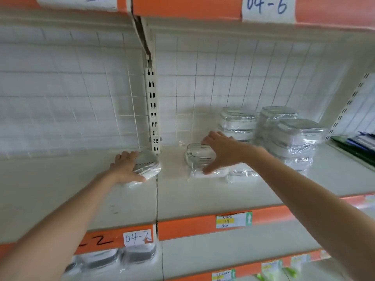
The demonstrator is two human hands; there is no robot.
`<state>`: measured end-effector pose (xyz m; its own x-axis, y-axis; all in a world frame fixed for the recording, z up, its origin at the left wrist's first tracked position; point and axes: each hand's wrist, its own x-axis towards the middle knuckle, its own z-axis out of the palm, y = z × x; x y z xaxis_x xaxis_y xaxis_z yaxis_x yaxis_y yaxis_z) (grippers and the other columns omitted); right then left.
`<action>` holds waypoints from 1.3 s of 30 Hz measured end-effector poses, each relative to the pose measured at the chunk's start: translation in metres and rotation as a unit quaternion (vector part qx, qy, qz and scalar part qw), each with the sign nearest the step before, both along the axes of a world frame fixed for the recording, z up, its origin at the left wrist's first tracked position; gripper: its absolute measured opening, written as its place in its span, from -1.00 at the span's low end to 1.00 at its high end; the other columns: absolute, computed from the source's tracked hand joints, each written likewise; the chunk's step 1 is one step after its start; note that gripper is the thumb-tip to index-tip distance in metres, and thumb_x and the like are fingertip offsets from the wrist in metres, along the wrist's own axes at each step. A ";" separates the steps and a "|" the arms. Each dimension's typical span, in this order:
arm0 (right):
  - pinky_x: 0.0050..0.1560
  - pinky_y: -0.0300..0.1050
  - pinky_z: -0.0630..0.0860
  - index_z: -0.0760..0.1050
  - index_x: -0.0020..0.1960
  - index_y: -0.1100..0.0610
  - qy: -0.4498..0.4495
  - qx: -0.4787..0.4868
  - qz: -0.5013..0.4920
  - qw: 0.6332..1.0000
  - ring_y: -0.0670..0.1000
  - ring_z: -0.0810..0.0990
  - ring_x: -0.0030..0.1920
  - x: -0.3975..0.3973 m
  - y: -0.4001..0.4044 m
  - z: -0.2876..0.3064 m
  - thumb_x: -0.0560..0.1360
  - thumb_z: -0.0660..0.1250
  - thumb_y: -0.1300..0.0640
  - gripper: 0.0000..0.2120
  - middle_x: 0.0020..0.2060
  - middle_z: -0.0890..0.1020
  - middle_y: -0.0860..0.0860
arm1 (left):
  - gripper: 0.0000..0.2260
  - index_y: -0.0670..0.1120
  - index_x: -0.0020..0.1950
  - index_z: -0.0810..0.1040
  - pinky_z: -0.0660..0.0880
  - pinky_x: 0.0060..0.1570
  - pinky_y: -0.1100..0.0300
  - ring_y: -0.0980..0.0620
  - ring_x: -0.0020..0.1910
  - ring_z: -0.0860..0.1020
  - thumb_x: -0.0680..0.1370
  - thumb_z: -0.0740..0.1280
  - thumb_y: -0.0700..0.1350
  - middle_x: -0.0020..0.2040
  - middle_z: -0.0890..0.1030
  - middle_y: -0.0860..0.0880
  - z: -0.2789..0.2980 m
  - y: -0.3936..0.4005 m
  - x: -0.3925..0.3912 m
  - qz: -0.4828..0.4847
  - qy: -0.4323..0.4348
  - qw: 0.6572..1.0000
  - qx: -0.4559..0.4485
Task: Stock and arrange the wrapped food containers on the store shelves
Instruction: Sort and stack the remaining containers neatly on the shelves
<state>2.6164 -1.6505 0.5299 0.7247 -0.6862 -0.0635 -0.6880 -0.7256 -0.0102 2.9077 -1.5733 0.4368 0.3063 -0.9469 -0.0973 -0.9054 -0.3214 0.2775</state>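
Left container: a wrapped food container (146,161) — rounded, clear, with dark line markings and glossy film — lies on the shelf (203,195) just left of the slotted upright post (152,110), tilted.
Left hand: the left hand (125,166) grips this container from its left side, fingers curled over the top, thumb under the near edge.
Right container: a second wrapped container (197,155), same ribbed look, sits right of the post on flat white packs (233,173).
Right hand: the right hand (220,149) is spread over it — fingers on the far edge, thumb on the near side.
Stacks: two wrapped stacks (292,136) of square lidded containers stand just right of the hand, near the wire grid back (213,78).
Labels: orange shelf edge (192,226) carries a price tag (233,220) and a handwritten label (137,237).
Lower shelf: more wrapped containers (129,254) below, blurred.
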 end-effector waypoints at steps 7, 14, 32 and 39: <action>0.38 0.13 0.24 0.14 0.50 0.13 -0.060 -0.013 -0.070 0.996 0.07 0.21 0.36 -0.062 -0.028 0.040 0.28 0.47 -0.25 -0.04 0.33 0.27 0.05 | -0.13 0.06 0.47 0.21 0.21 0.33 0.03 -0.08 0.40 0.16 0.24 0.51 0.17 0.36 0.28 -0.06 0.022 -0.025 -0.060 -0.100 0.038 0.991 -0.084; 0.45 0.01 0.06 0.07 0.52 0.14 -0.013 0.018 -0.094 0.995 0.10 0.13 0.46 -0.079 -0.050 0.013 0.42 0.44 -0.07 -0.16 0.49 0.17 0.08 | -0.13 0.01 0.43 0.26 0.24 0.26 0.13 -0.03 0.35 0.22 0.20 0.49 0.22 0.31 0.33 -0.04 0.067 -0.041 -0.107 -0.120 0.118 0.967 -0.193; 0.41 -0.08 0.14 0.10 0.52 0.00 -0.090 -0.014 -0.096 0.991 0.06 0.19 0.47 -0.134 -0.047 0.029 0.48 0.36 0.25 -0.28 0.51 0.14 -0.01 | -0.37 -0.10 0.41 0.33 0.17 0.40 0.07 -0.03 0.43 0.17 0.45 0.39 0.18 0.41 0.30 -0.06 0.096 -0.102 -0.238 -0.216 0.101 0.942 -0.237; 0.41 0.01 0.12 0.15 0.50 0.01 -0.135 -0.041 -0.076 0.987 0.13 0.19 0.45 -0.122 -0.052 0.027 0.44 0.43 0.09 -0.28 0.49 0.15 0.01 | -0.71 -0.20 0.07 0.50 0.48 0.01 0.01 -0.11 -0.04 0.50 0.60 0.21 0.03 -0.01 0.51 -0.16 0.066 -0.092 -0.205 0.047 0.461 0.865 -0.191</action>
<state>2.4946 -1.7029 0.5572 0.5959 -0.7830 0.1784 -0.7693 -0.6203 -0.1528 2.7028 -1.6650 0.5031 0.3436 -0.9387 -0.0268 -0.2168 -0.1070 0.9703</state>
